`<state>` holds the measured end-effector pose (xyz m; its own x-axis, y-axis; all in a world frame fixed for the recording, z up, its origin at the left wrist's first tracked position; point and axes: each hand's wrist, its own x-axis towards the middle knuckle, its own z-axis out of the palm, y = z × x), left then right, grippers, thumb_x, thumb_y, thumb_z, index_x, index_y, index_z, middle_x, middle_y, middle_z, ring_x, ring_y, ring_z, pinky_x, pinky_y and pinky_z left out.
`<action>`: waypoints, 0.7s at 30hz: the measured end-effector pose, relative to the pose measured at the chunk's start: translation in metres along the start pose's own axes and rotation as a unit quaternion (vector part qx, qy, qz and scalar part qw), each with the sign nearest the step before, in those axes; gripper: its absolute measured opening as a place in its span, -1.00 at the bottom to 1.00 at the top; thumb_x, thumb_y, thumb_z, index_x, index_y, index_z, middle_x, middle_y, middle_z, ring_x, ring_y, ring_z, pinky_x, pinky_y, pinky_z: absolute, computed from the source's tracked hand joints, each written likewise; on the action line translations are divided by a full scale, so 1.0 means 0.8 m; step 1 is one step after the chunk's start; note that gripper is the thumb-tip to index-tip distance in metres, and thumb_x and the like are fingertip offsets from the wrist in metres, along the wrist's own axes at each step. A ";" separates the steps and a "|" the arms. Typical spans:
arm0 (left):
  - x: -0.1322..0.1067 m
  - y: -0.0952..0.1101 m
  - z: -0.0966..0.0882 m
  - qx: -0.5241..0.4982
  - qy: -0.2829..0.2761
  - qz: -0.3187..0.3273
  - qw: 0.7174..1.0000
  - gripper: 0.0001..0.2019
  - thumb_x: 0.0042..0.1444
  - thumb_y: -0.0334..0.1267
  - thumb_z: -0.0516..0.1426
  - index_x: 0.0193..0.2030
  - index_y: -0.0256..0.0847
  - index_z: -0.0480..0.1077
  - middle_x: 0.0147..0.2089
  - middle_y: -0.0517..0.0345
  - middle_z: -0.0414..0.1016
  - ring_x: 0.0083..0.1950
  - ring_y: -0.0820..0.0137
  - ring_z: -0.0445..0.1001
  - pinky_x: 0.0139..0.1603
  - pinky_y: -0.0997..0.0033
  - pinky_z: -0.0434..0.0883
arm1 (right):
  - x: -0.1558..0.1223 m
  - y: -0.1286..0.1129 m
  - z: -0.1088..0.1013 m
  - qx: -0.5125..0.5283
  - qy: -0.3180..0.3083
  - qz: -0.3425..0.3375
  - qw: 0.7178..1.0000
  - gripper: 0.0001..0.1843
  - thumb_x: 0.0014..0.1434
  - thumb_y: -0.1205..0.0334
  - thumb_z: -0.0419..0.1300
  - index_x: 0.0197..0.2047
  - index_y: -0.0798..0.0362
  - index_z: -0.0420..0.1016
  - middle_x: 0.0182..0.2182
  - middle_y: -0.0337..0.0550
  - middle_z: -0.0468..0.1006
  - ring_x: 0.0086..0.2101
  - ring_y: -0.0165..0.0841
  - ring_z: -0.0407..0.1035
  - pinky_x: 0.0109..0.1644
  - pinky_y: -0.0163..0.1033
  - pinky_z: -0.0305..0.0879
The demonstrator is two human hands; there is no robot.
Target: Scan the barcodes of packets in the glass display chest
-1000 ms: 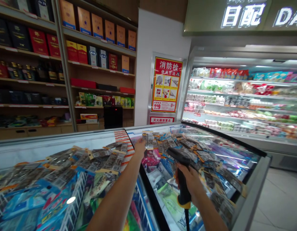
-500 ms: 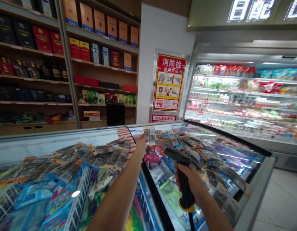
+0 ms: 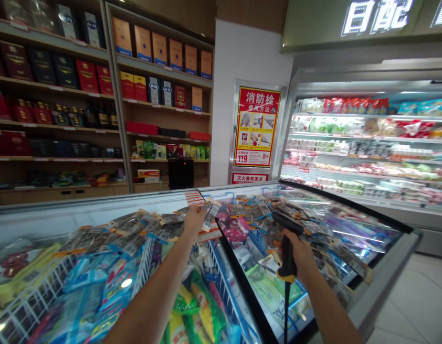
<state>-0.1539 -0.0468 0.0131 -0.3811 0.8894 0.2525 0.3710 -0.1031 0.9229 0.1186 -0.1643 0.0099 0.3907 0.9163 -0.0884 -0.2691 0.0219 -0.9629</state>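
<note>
My left hand (image 3: 194,218) reaches over the freezer and pinches a small clear packet (image 3: 211,213) with a printed label by its left side. Below that hand lie a striped red-and-white strip and several similar dark packets (image 3: 135,239). In my right hand (image 3: 300,251) is a black and yellow barcode scanner (image 3: 287,246), its head tilted up to the left and its cord hanging down. Under the scanner are a green bag (image 3: 269,286) and more dark packets (image 3: 324,253) on the freezer's right side.
A black divider rail (image 3: 242,282) runs between the two freezer halves. White wire baskets (image 3: 38,296) hold blue and green bags. Shelves (image 3: 163,107) of boxes stand behind, a lit refrigerated case (image 3: 364,138) at right. A fire hydrant sign (image 3: 257,126) hangs between them.
My left hand has moved left with the packet, from beyond the divider rail to its left side. The scanner has shifted slightly right. The view has turned a little left.
</note>
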 end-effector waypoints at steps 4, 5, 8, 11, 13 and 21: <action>-0.010 -0.002 -0.045 0.157 0.044 -0.005 0.987 -0.80 -0.05 -0.32 0.12 -0.25 -0.16 0.50 -0.24 -0.04 0.56 -0.14 0.13 0.48 -0.17 0.29 0.33 | 0.000 -0.013 -0.001 -0.007 -0.002 -0.011 1.000 -0.74 -0.05 0.05 0.23 -0.56 0.06 0.37 -0.77 -0.25 0.40 -0.75 -0.40 0.22 -0.70 -0.29 0.15; -0.012 -0.002 -0.052 0.174 0.058 -0.015 0.983 -0.76 -0.05 -0.31 0.12 -0.20 -0.15 0.48 -0.21 -0.05 0.55 -0.10 0.11 0.47 -0.15 0.26 0.34 | -0.001 -0.015 -0.002 -0.006 0.001 -0.014 1.000 -0.74 -0.05 0.05 0.23 -0.54 0.06 0.38 -0.77 -0.25 0.40 -0.75 -0.41 0.21 -0.71 -0.29 0.15; -0.018 -0.003 -0.064 0.237 0.077 -0.016 0.968 -0.68 0.02 -0.31 0.06 -0.05 -0.16 0.41 -0.10 -0.11 0.51 -0.02 0.08 0.43 -0.10 0.16 0.34 | -0.001 -0.018 -0.006 0.009 0.014 -0.018 1.000 -0.77 -0.07 0.08 0.24 -0.51 0.07 0.39 -0.76 -0.26 0.41 -0.76 -0.41 0.22 -0.73 -0.31 0.14; -0.025 -0.002 -0.068 0.318 0.079 0.021 0.945 -0.64 0.09 -0.33 -0.03 0.03 -0.22 0.35 0.01 -0.16 0.43 0.07 0.04 0.35 -0.05 0.07 0.33 | -0.001 -0.018 -0.011 0.019 0.026 -0.021 0.999 -0.79 -0.09 0.11 0.25 -0.52 0.07 0.37 -0.76 -0.27 0.41 -0.76 -0.42 0.22 -0.73 -0.32 0.14; -0.031 0.003 -0.065 0.353 0.090 0.047 0.930 -0.65 0.09 -0.32 -0.02 0.02 -0.25 0.36 0.03 -0.17 0.40 0.10 0.01 0.30 0.01 0.00 0.29 | -0.001 -0.019 -0.014 0.022 0.041 -0.021 0.999 -0.80 -0.08 0.13 0.24 -0.51 0.07 0.37 -0.77 -0.29 0.41 -0.76 -0.42 0.22 -0.73 -0.32 0.15; -0.053 0.054 0.032 0.270 -0.027 0.137 0.953 -0.66 0.09 -0.35 0.00 0.01 -0.33 0.37 0.08 -0.15 0.39 0.13 0.13 0.28 0.13 0.20 0.19 | 0.002 -0.015 -0.022 0.023 0.081 -0.022 0.996 -0.79 -0.10 0.11 0.23 -0.49 0.07 0.36 -0.77 -0.30 0.40 -0.76 -0.42 0.23 -0.73 -0.33 0.15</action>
<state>-0.1001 -0.0774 0.0348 -0.1689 0.8854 0.4330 0.8371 -0.1030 0.5373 0.1377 -0.1699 0.0167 0.5383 0.8380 -0.0900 -0.2869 0.0818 -0.9545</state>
